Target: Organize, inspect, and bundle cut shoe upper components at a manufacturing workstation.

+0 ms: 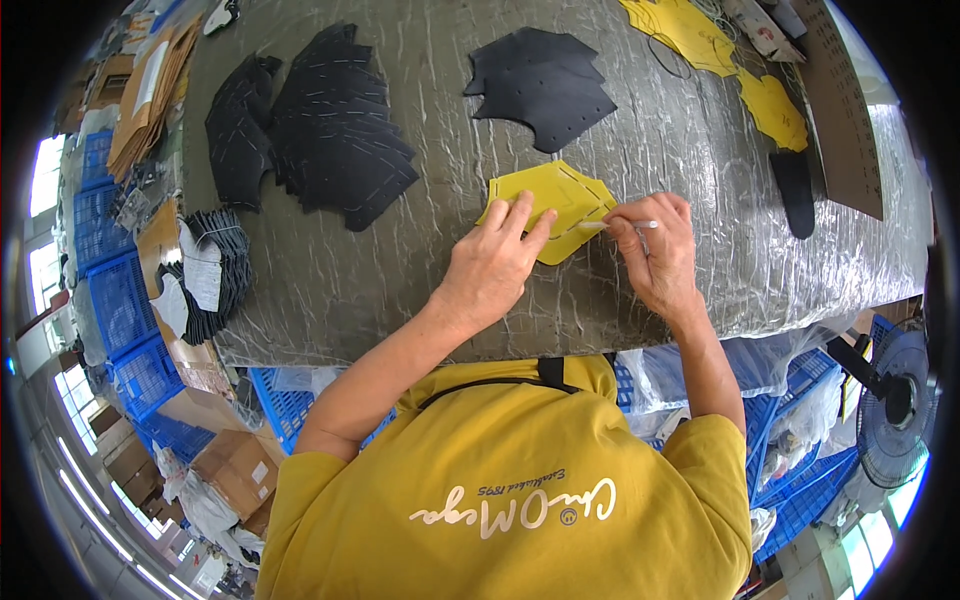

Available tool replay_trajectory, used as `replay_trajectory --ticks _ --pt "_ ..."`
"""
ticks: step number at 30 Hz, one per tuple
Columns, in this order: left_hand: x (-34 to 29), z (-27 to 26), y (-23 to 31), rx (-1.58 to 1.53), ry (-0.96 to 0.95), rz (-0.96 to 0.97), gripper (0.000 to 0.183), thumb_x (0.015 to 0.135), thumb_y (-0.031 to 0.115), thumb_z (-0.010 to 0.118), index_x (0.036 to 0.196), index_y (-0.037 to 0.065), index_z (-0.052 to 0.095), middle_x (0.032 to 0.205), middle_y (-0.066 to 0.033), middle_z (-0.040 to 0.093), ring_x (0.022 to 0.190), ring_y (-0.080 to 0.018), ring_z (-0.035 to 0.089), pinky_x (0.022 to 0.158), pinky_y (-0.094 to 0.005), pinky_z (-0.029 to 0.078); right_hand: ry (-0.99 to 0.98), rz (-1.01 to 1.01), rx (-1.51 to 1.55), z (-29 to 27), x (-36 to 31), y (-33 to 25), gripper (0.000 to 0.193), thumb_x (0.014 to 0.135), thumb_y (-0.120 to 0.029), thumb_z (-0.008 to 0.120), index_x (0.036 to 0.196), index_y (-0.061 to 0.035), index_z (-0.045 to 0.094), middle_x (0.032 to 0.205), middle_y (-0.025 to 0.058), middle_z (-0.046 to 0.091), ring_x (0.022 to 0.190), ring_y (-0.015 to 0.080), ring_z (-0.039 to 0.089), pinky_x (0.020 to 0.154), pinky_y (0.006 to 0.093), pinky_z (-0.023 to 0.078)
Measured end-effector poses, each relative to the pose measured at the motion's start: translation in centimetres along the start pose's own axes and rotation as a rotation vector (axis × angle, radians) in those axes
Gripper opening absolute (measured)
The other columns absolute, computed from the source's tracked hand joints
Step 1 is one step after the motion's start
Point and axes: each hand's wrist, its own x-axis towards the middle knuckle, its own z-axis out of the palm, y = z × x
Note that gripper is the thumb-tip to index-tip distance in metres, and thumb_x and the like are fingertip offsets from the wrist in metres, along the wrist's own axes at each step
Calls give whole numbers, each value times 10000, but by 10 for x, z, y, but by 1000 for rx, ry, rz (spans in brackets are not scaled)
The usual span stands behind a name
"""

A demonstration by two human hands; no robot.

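A yellow template (562, 192) with slots cut along its edges lies on the table in front of me. Dark edges of a black piece show from beneath it. My left hand (488, 262) presses on the template's left part, fingers spread and nothing in its grasp. Between the fingertips of my right hand (660, 258) is a slim white pen (594, 225), its point at a slot on the template's right side. Just beyond lies a stack of black cut pieces (540, 85) with small holes. To the left, black pieces with white dashes (335, 130) are fanned out.
More yellow templates (685, 35) lie at the far right by a cardboard box (840, 110), near a narrow black strip (793, 195). A tied bundle of dark pieces (222, 270) sits at the table's left edge. Blue crates (122, 300) and a fan (895, 400) stand around the table.
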Motion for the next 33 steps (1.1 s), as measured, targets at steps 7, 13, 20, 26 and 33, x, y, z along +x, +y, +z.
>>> replay_trajectory --ticks 7,13,20,26,33 --pt "0 1 1 -26 4 -8 552 760 -46 643 1297 83 653 1307 -142 576 1093 -278 572 808 -329 599 33 98 -53 -5 1 8 27 960 -107 645 942 -89 638 794 31 640 728 225 577 859 395 411" --pt "0 3 -1 -8 11 5 553 768 -50 651 1304 85 652 1296 -141 576 1089 -273 571 793 -334 607 29 77 -89 -7 8 9 18 958 -102 630 945 -91 637 812 36 630 748 232 583 857 399 412" --pt "-2 3 1 28 -7 -3 569 756 -47 653 1313 68 643 1294 -162 571 1076 -282 575 798 -327 599 25 221 -165 2 25 3 92 960 -124 608 1017 -53 618 944 100 615 797 318 627 771 435 487" --pt "-4 6 5 53 41 26 582 744 -61 621 1313 59 634 1297 -176 565 1068 -311 573 879 -350 572 -112 380 -111 21 17 10 156 943 -162 627 1033 -36 608 984 173 632 837 388 667 744 480 530" --pt "19 -30 -9 -210 278 -182 468 760 -60 594 1218 36 602 1209 -161 535 1107 -351 530 963 -452 430 348 860 815 -24 26 89 174 961 -197 686 1056 -52 696 861 -18 622 633 51 473 559 232 392"
